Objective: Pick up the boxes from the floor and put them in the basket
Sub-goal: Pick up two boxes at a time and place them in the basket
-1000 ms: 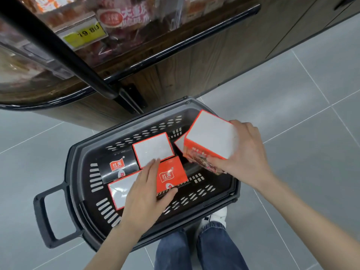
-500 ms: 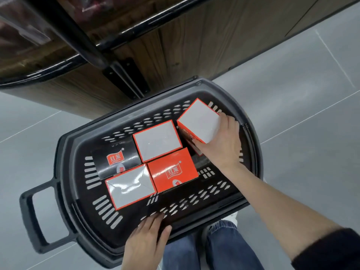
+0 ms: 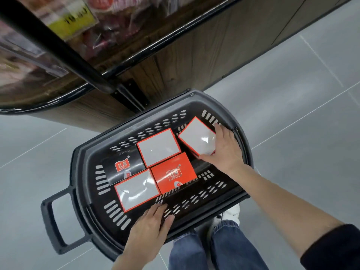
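Left hand (image 3: 150, 225) rests flat, fingers spread, on the near rim of the black basket (image 3: 81, 172) — gripping nothing. Inside lie the black box (image 3: 122, 167), two white-faced boxes (image 3: 137, 190) (image 3: 158, 146) and an orange box (image 3: 173, 172). Right hand (image 3: 222, 151) clasps a tilted fifth box (image 3: 197, 138) against the wall. Rigid, glossy, probably light — hold by opposite edges. The shelf post (image 3: 58, 49) overhangs.

Grey tiled floor (image 3: 292, 98), wood-panelled display counter (image 3: 175, 71), black rail (image 3: 58, 49), blurred packaged goods
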